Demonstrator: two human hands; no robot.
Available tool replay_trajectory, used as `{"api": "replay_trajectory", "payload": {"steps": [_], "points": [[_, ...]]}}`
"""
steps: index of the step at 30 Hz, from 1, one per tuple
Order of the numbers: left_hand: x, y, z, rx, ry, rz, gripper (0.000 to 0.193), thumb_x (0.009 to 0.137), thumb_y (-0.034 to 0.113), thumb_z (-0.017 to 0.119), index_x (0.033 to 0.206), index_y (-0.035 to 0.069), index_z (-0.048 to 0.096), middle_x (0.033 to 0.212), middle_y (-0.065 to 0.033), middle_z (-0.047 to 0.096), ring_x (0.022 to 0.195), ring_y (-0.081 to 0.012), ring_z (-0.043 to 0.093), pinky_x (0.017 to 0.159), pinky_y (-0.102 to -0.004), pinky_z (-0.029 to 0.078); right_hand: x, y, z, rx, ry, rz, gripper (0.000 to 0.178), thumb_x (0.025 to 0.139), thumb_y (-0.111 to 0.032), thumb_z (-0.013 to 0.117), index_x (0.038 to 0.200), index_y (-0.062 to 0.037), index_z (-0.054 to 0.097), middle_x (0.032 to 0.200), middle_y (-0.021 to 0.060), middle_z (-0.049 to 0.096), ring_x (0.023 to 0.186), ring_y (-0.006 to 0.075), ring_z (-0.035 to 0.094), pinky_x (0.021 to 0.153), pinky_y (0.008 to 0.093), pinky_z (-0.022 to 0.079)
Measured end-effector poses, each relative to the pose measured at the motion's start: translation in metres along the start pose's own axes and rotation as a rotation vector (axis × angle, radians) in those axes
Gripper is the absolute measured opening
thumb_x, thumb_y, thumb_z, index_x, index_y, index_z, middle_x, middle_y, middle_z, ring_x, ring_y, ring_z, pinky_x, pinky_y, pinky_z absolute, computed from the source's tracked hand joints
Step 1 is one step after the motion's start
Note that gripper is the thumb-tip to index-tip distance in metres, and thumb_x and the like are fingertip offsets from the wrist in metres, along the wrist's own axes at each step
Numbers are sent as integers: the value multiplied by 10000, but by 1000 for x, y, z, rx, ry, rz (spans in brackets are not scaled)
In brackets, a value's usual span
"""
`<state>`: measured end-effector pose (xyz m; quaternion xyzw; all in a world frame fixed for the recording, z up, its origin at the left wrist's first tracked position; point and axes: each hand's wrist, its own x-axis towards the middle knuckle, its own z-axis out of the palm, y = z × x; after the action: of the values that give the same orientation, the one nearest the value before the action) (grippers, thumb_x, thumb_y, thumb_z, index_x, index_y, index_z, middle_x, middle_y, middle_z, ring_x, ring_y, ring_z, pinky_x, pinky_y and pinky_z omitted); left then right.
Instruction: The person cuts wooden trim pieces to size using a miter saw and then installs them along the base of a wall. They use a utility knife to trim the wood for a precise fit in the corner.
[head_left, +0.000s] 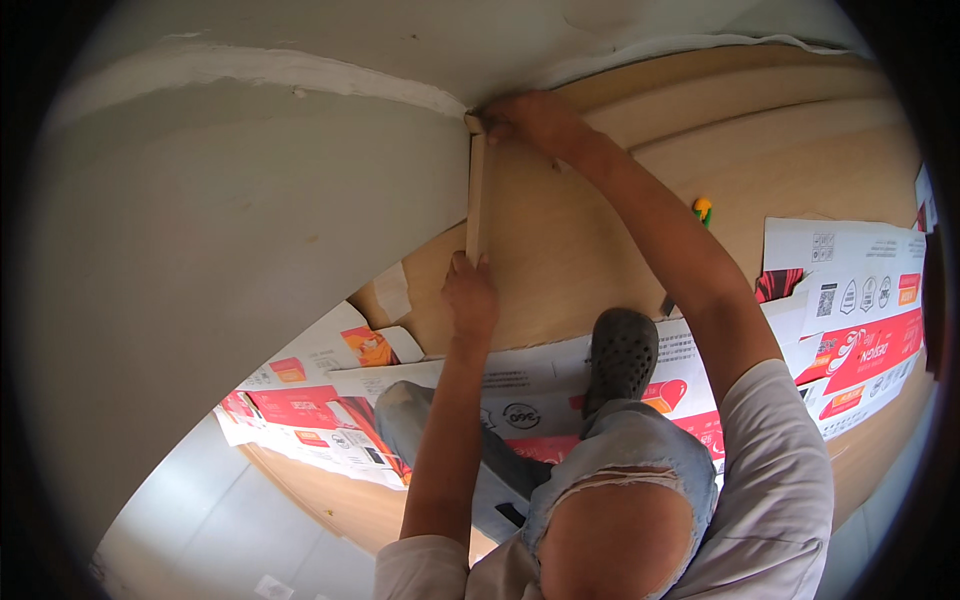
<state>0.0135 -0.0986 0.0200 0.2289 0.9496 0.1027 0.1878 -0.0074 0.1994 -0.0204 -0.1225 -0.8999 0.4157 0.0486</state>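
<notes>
A narrow tan strip [477, 195] runs along the edge of the grey wall panel, from the corner under the white seam down toward me. My left hand [470, 298] is closed on its near end, thumb and fingers gripping from both sides. At the far end, my right hand [538, 120] reaches into the corner with bent, closed fingers. A short tan piece [473, 123] sits there beside those fingertips, just beyond the strip's end. What the right fingers pinch, if anything, is hidden by the hand itself.
Brown cardboard [570, 240] covers the surface below me, with printed red and white cardboard sheets [850, 320] around it. A yellow and green handled tool [703, 209] lies beyond my right forearm. My dark clog [622, 355] rests on the cardboard. The grey wall [280, 220] fills the left.
</notes>
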Motion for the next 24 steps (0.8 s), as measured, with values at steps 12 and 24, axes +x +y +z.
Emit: {"api": "replay_trajectory", "payload": {"steps": [12,24], "points": [[0,-7,3,38,5,53,327,975,238,657,1126,-25,532,1006,-231,681,902,-408,695,745,-472,587,-4,-3,-1,-54,26,-59,335,880,-343,726,1100,-91,733,1031,136,741,972,350,688,868,440,535],[3,-11,0,84,6,97,290,962,245,670,1051,4,534,923,-207,685,826,-406,700,709,-475,590,1,-3,-3,-137,4,-166,267,910,-332,697,1060,-115,738,953,136,744,905,364,698,824,449,547]]}}
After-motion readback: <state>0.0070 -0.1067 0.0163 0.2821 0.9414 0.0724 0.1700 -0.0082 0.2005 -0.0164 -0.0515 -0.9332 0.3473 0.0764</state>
